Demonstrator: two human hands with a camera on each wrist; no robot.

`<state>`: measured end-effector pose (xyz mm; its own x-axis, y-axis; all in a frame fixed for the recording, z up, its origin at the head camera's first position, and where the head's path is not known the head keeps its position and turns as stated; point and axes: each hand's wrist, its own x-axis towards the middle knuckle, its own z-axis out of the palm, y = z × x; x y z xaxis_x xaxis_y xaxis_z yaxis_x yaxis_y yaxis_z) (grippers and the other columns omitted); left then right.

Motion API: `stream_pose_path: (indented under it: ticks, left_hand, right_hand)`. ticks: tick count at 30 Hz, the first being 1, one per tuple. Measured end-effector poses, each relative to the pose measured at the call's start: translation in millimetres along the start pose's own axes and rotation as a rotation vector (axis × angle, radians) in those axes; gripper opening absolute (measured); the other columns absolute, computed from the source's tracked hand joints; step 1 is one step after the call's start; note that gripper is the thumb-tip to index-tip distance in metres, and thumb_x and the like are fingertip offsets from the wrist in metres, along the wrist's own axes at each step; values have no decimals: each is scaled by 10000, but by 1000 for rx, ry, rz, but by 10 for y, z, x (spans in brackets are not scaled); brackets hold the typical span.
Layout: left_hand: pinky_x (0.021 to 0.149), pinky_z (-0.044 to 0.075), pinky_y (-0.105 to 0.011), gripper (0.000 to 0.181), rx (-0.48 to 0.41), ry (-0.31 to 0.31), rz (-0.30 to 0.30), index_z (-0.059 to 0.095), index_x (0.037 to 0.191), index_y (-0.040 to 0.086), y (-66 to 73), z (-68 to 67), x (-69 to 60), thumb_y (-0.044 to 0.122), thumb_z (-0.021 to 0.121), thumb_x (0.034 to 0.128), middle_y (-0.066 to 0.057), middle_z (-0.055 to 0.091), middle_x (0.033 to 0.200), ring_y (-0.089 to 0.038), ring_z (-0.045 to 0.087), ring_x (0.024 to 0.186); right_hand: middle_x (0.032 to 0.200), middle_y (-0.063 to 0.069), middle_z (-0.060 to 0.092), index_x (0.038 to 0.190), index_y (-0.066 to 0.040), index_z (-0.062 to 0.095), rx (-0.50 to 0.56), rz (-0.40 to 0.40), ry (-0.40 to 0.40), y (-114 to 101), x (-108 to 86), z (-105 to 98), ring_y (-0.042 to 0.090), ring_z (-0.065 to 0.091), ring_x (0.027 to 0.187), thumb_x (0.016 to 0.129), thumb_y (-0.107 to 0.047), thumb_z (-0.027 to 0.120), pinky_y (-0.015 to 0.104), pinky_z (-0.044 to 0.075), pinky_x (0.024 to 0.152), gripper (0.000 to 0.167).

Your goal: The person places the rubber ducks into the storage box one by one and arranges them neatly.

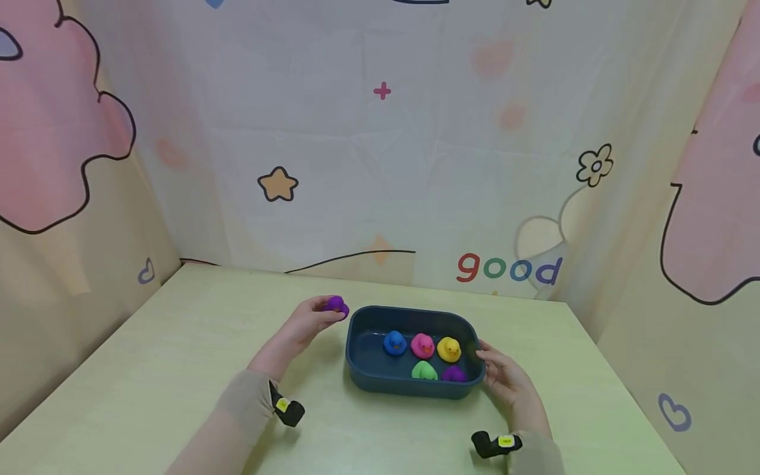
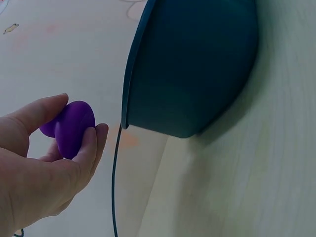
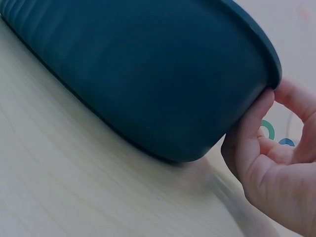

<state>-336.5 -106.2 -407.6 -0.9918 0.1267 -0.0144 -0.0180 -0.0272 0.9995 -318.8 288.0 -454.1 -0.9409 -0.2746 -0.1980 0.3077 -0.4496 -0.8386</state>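
My left hand (image 1: 304,324) pinches a purple toy duck (image 2: 73,129) between thumb and fingers. It holds the duck in the air, just beyond the left end of a dark blue rectangular tub (image 1: 380,384). At the tub's right end, my right hand (image 1: 508,377) grips the rim, with fingertips against the wall below it in the right wrist view. Inside the tub sit a blue duck (image 1: 394,343), a pink duck (image 1: 423,346) and a yellow duck (image 1: 449,349). Nearer the front wall are a green duck (image 1: 424,371) and another purple duck (image 1: 454,374), both partly hidden by that wall.
The tub stands on a pale wooden table (image 1: 148,369). Behind the table hangs a printed cloth (image 1: 332,132) with a star, a flower and the word "good". More cloth with pink shapes closes off the left and right sides. Each wrist wears a small black camera (image 1: 288,410).
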Motion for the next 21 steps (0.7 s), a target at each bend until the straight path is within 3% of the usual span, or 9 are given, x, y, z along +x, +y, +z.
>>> stream_pose_path:
  ticks: [7,12,21]
  left_hand:
    - [1126,367,-470,531,18,-78,3,411,1398,-103,43,296,3,19,614,923,-292,460,1400,-400,504,1275]
    - [1116,385,-475,512,11,-96,-13,453,1369,-87,33,513,17,4,636,900,-274,489,1359,-380,534,1228]
    - [1098,414,-468,469,61,-168,-45,503,1305,-85,-53,824,-6,-28,667,869,-241,550,1299,-340,571,1167]
  right_hand:
    - [952,-20,676,1032,-172,600,19,1,-41,-1,-3,-11,50,645,795,995,4,407,170,552,762,264]
    - [945,-22,678,1044,-167,597,25,-8,-92,-7,-1,-33,49,649,800,1004,7,377,170,551,759,284]
    - [928,-15,670,1046,-157,594,43,8,-68,-14,-10,-16,56,645,777,993,18,385,174,555,747,278]
